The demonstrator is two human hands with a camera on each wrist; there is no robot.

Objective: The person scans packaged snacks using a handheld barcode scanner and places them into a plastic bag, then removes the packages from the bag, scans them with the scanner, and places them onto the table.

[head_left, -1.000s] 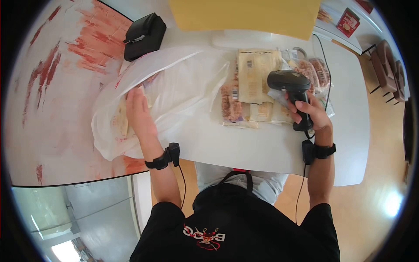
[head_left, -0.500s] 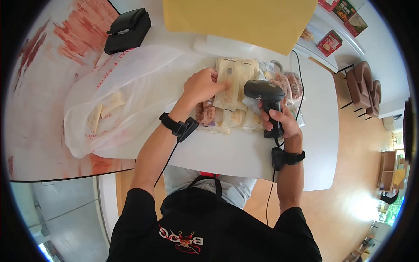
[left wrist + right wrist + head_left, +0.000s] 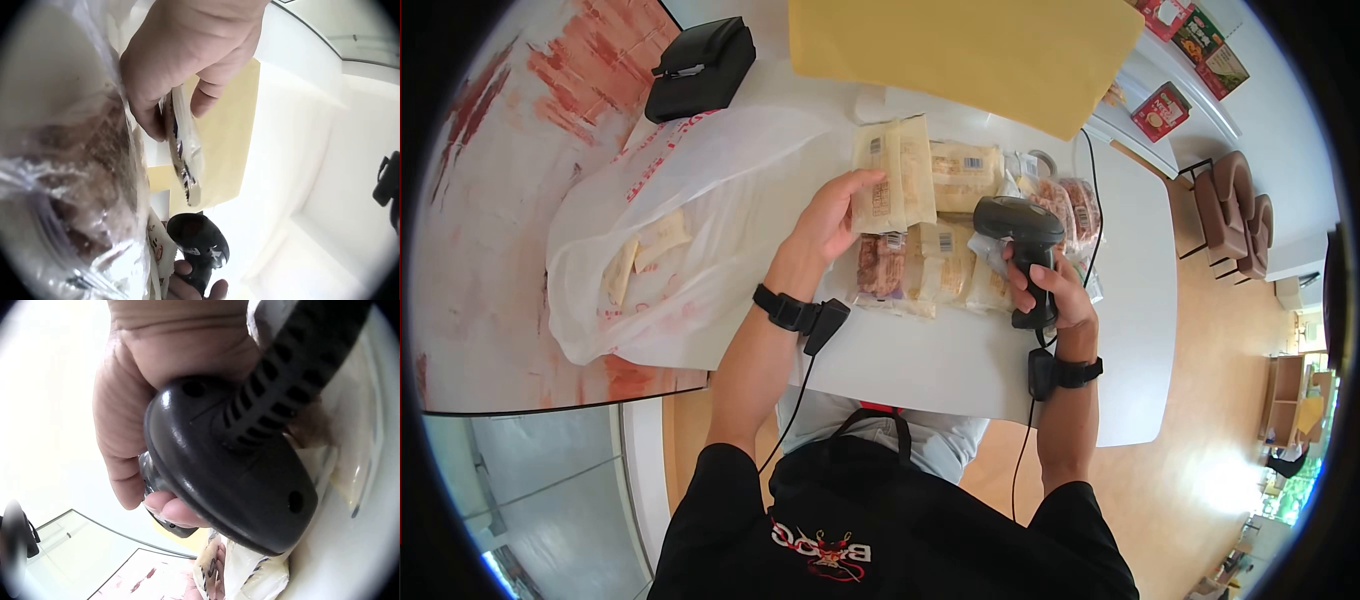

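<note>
Fingers of the left hand, to the right of a white plastic bag, pinch a cream pack by its left side; whether it is one pack or two overlapping, I cannot tell. Half a second ago it lay over the pile of packs; now it is drawn leftward, seemingly raised, and other packs with barcode labels show where it was. I take it as singled out for handling. Farther right, the right hand curls its fingers round the handle of a black scanner, over the pile's right part.

Between bag and pile, the left arm crosses what open room there is. Before the pile, a bare strip of bench runs to the near edge; a yellow board bounds the far side. Rightmost, past a cord, bare bench reaches its rounded edge.
</note>
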